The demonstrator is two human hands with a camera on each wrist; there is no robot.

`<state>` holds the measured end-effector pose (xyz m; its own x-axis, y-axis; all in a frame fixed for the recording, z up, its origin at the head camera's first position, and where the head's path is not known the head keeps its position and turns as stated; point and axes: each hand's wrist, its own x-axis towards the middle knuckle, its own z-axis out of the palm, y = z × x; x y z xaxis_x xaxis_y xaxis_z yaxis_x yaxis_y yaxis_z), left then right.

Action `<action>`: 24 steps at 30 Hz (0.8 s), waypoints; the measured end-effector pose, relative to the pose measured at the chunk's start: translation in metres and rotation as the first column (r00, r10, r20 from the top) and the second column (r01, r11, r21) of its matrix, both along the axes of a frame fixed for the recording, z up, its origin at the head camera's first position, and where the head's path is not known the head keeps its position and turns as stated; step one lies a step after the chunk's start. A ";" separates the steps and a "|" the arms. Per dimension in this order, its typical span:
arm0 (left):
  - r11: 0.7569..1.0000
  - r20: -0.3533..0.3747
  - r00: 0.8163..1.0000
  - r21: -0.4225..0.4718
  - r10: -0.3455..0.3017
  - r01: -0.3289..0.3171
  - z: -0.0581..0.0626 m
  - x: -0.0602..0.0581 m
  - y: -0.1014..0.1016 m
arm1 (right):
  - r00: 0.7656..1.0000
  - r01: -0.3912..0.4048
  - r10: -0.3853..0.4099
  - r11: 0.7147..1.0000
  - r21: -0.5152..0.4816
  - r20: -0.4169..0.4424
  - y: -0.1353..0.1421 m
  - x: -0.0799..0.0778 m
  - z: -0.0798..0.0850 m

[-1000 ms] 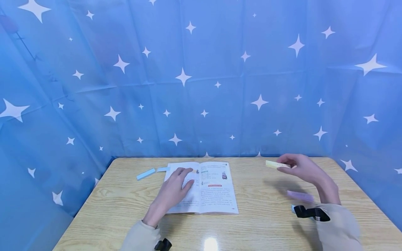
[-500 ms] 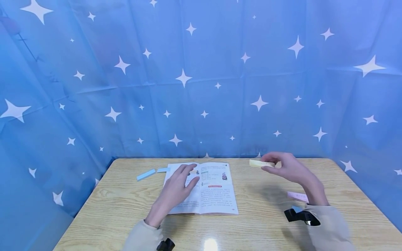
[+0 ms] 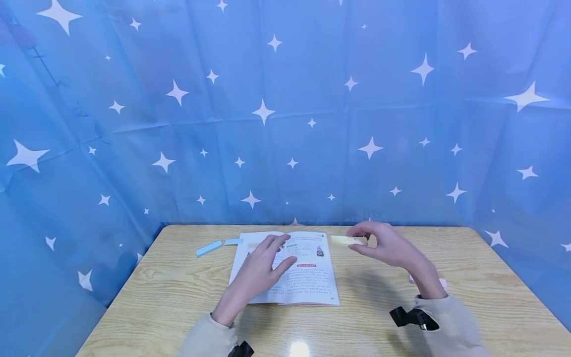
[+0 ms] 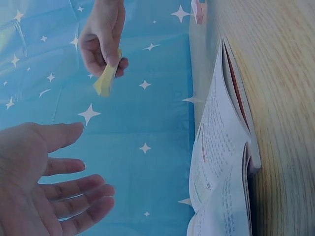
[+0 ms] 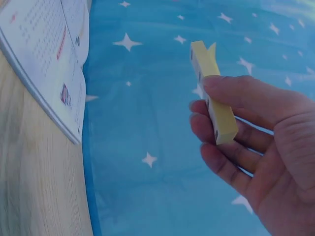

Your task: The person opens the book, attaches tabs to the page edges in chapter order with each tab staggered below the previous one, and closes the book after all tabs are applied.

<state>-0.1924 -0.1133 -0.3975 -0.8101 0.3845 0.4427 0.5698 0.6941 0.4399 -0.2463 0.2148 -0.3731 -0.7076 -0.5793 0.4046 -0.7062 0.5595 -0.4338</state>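
Observation:
My right hand point(image 3: 390, 245) pinches a narrow yellow sticky-note pad point(image 3: 340, 240) between thumb and fingers, above the table right of the book. In the right wrist view one leaf of the yellow pad point(image 5: 224, 120) lifts away from the block, and dark marks run along its side. An open book point(image 3: 310, 285) with printed pages and small pictures lies at the middle of the table. Over its left page hovers my left hand point(image 3: 254, 275), fingers apart and holding nothing; the left wrist view shows the left palm point(image 4: 22, 179) clear of the pages.
A light blue sticky-note pad point(image 3: 208, 248) lies left of the book. A blue strip point(image 3: 234, 241) sticks out from the book's upper left edge. Behind my right wrist, a pink pad point(image 3: 442, 283) is partly hidden. A blue starry curtain point(image 3: 285, 124) hangs behind the wooden table point(image 3: 169, 297).
My right hand has carried the yellow pad left, toward the book's upper right corner. My left hand has lifted and shifted slightly right over the book.

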 end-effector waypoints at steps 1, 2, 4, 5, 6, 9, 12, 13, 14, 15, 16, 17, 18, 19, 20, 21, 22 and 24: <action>1.000 -0.003 1.000 -0.003 -0.008 0.008 0.000 0.000 0.001 | 1.000 -0.006 0.006 1.000 -0.006 -0.003 -0.002 0.001 0.000; 1.000 -0.005 1.000 -0.002 -0.019 0.019 0.001 0.001 0.002 | 1.000 -0.012 0.012 1.000 -0.013 -0.005 -0.005 0.002 0.000; 0.999 -0.009 0.999 0.000 -0.037 0.037 0.001 0.001 0.004 | 0.999 -0.031 0.030 0.999 -0.029 -0.015 -0.010 0.004 0.000; 0.999 -0.009 0.999 0.004 -0.049 0.049 0.001 0.001 0.005 | 0.999 -0.041 0.040 0.999 -0.035 -0.020 -0.013 0.005 0.000; 0.998 -0.012 0.998 0.007 -0.058 0.059 0.002 0.002 0.006 | 0.998 -0.052 0.051 0.998 -0.039 -0.026 -0.015 0.006 0.001; 0.996 -0.023 0.996 0.019 -0.085 0.085 0.002 0.003 0.009 | 0.995 -0.088 0.086 0.995 -0.046 -0.052 -0.023 0.008 0.000; 0.994 -0.028 0.995 0.029 -0.100 0.101 0.002 0.005 0.012 | 0.991 -0.119 0.116 0.992 -0.049 -0.073 -0.032 0.010 0.000; 0.994 -0.022 0.994 0.032 -0.103 0.103 0.002 0.006 0.012 | 0.989 -0.130 0.127 0.990 -0.048 -0.074 -0.034 0.011 0.000; 0.994 -0.014 0.994 0.035 -0.106 0.106 0.002 0.006 0.013 | 0.988 -0.144 0.141 0.988 -0.048 -0.065 -0.037 0.013 0.000; 0.993 -0.005 0.994 0.039 -0.110 0.110 0.002 0.007 0.014 | 0.987 -0.155 0.152 0.987 -0.047 -0.058 -0.039 0.014 0.001; 0.993 0.002 0.993 0.041 -0.115 0.114 0.001 0.008 0.014 | 0.986 -0.165 0.162 0.985 -0.045 -0.049 -0.041 0.015 0.001; 0.992 0.009 0.993 0.044 -0.121 0.120 0.001 0.008 0.015 | 0.983 -0.180 0.178 0.983 -0.045 -0.044 -0.044 0.017 0.001; 0.991 0.014 0.992 0.047 -0.126 0.125 0.001 0.009 0.016 | 0.980 -0.195 0.193 0.980 -0.045 -0.039 -0.046 0.018 0.001; 0.991 0.015 0.992 0.046 -0.129 0.128 0.001 0.010 0.016 | 0.979 -0.205 0.204 0.978 -0.045 -0.029 -0.048 0.019 0.000; 0.990 0.015 0.991 0.048 -0.133 0.132 0.001 0.010 0.017 | 0.976 -0.215 0.214 0.976 -0.044 -0.029 -0.050 0.020 0.000; 0.990 0.011 0.991 0.050 -0.136 0.135 0.000 0.010 0.017 | 0.974 -0.224 0.223 0.973 -0.044 -0.030 -0.052 0.020 -0.001; 0.989 0.005 0.990 0.050 -0.137 0.137 0.000 0.011 0.018 | 0.972 -0.235 0.234 0.971 -0.044 -0.032 -0.054 0.021 -0.002; 0.989 -0.008 0.991 0.049 -0.137 0.137 0.000 0.012 0.019 | 0.969 -0.248 0.247 0.968 -0.043 -0.025 -0.058 0.022 -0.003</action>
<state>-0.1809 -0.0945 -0.3979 -0.7492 0.4690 0.4676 0.6600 0.5871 0.4687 -0.2241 0.1573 -0.3763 -0.5365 -0.7159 0.4467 -0.8285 0.3464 -0.4400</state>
